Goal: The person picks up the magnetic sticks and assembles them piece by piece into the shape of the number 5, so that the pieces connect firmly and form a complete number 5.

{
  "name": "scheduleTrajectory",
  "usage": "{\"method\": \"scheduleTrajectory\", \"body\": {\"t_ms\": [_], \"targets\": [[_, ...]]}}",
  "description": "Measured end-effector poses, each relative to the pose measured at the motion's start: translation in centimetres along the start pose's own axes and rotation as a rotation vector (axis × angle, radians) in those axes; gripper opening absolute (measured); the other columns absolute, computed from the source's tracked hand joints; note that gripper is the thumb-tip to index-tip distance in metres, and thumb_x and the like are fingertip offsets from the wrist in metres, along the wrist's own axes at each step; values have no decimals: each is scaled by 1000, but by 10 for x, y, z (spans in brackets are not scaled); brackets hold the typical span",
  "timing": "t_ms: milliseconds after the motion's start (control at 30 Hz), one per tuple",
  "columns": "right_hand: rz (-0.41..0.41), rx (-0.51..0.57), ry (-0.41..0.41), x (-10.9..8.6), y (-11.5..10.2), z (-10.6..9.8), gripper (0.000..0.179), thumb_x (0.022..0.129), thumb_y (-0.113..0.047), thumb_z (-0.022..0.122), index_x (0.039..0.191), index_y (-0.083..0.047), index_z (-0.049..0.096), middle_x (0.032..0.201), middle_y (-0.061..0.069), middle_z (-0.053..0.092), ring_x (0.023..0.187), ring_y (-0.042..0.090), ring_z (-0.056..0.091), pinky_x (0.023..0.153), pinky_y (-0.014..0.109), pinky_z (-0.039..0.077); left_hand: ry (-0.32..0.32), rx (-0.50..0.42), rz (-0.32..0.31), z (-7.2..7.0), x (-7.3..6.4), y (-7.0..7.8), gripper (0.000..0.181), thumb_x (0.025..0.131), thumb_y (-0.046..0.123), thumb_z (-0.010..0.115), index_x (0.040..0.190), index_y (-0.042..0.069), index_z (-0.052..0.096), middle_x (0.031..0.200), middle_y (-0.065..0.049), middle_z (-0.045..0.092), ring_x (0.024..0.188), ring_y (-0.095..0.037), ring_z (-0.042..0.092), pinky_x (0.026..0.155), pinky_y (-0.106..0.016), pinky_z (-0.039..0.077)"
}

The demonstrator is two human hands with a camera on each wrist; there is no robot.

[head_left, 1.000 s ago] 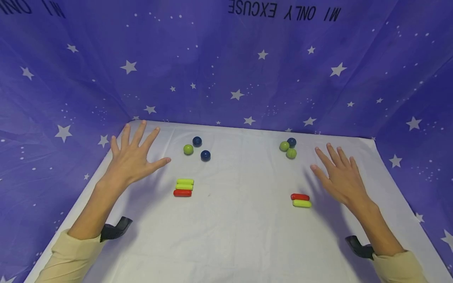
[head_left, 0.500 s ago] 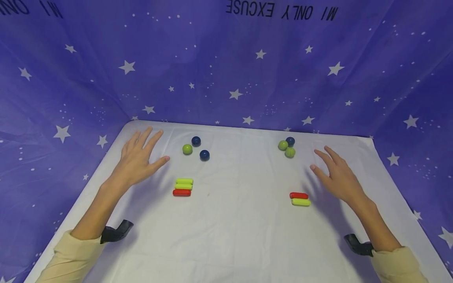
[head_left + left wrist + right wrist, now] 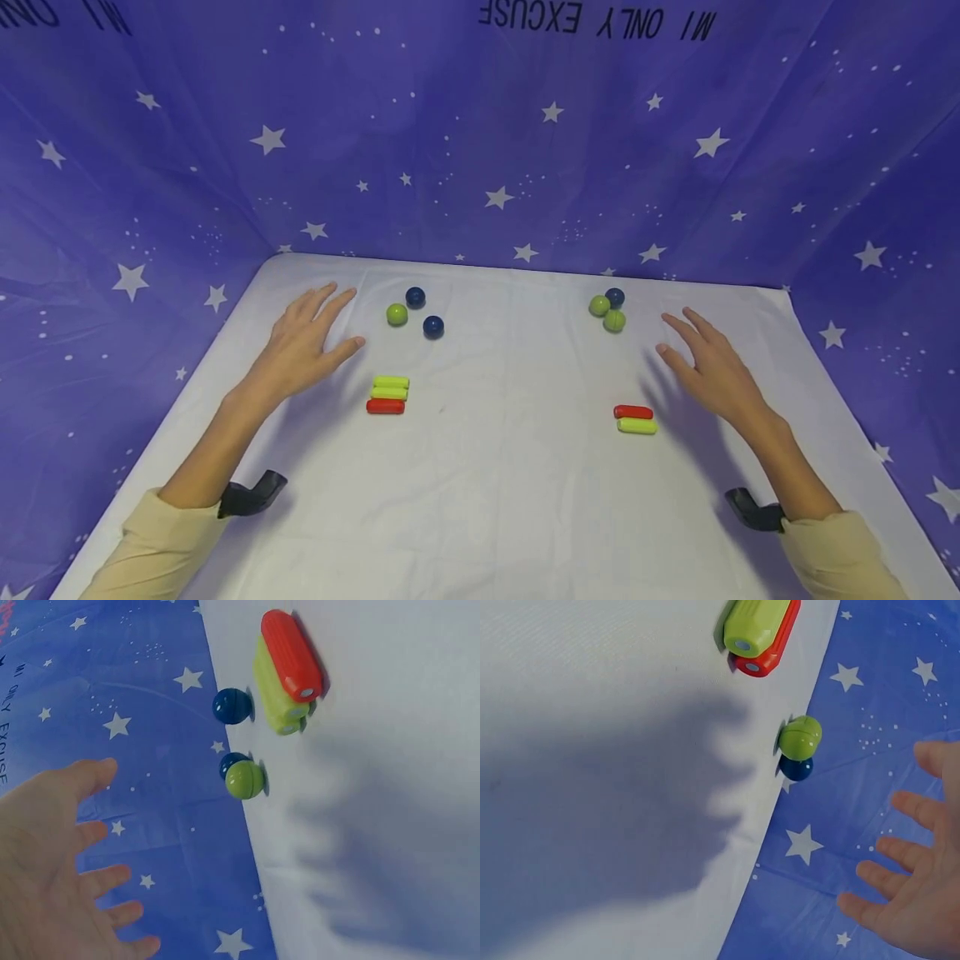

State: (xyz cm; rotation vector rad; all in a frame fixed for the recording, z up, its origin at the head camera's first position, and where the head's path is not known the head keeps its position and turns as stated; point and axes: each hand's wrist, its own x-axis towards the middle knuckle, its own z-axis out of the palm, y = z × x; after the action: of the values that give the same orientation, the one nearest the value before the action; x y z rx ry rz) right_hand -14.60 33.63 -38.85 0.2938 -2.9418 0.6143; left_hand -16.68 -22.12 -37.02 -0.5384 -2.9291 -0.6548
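Note:
My left hand (image 3: 300, 343) hovers over the left of the table, fingers loosely spread, holding nothing. Right of it lie a green ball (image 3: 397, 314) and two dark blue balls (image 3: 433, 327). Nearer the front sits a row of two yellow-green sticks (image 3: 391, 393) and a red stick (image 3: 386, 407). My right hand (image 3: 716, 367) hovers on the right, also holding nothing. Left of it two green balls (image 3: 614, 321) and a blue ball (image 3: 615, 297) sit close together. A red stick (image 3: 633, 412) lies beside a yellow-green stick (image 3: 637, 427) below them.
White cloth (image 3: 495, 500) covers the table. A purple-blue curtain (image 3: 420, 125) with stars and printed letters stands behind and at both sides. Each wrist wears a black strap-like mount, the left mount (image 3: 251, 493) and the right mount (image 3: 752, 510).
My left hand has turned and shifted slightly right, its fingers less spread. My right hand's fingers have drawn closer together. The balls and sticks stay in place.

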Motion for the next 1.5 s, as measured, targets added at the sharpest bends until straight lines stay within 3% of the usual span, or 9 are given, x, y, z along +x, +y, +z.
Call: {"method": "scheduleTrajectory", "body": {"t_ms": [200, 400, 633, 900, 1167, 1500], "targets": [[49, 111, -63, 11, 3, 7, 59, 105, -36, 52, 150, -1, 39, 154, 31, 29, 137, 53, 28, 101, 72, 27, -141, -210, -3, 20, 2, -1, 57, 99, 25, 63, 146, 0, 45, 145, -24, 46, 132, -44, 42, 106, -62, 32], [128, 300, -80, 23, 7, 14, 56, 103, -31, 57, 148, -2, 43, 152, 26, 36, 135, 49, 37, 103, 61, 36, -234, -319, 40, 45, 2, -4, 46, 96, 16, 67, 136, -3, 55, 130, -21, 60, 115, -38, 58, 97, -55, 46], [174, 491, -73, 40, 10, 24, 52, 102, -26, 59, 145, 1, 46, 151, 24, 39, 134, 45, 42, 106, 59, 35, -274, -350, 36, 63, 0, -10, 35, 93, 9, 69, 125, -2, 64, 119, -15, 67, 103, -29, 61, 92, -49, 49], [275, 592, -92, 60, 14, 39, 51, 101, -19, 61, 145, 2, 46, 151, 24, 40, 136, 43, 41, 109, 54, 33, -266, -344, 31, 68, 1, -13, 26, 95, 9, 66, 118, -1, 69, 112, -12, 69, 100, -28, 60, 92, -50, 48], [326, 639, -139, 74, 18, 55, 50, 101, -15, 59, 146, 2, 44, 153, 24, 37, 137, 44, 38, 107, 51, 38, -295, -342, 19, 68, 7, -15, 21, 94, 9, 66, 112, 1, 73, 106, -8, 70, 94, -24, 57, 87, -44, 47], [354, 577, -128, 86, 18, 64, 51, 100, -17, 61, 145, 2, 45, 150, 25, 41, 136, 44, 39, 106, 53, 38, -309, -338, 22, 70, 11, -17, 20, 94, 11, 67, 111, 3, 74, 102, -5, 69, 90, -21, 55, 81, -38, 45]]}}
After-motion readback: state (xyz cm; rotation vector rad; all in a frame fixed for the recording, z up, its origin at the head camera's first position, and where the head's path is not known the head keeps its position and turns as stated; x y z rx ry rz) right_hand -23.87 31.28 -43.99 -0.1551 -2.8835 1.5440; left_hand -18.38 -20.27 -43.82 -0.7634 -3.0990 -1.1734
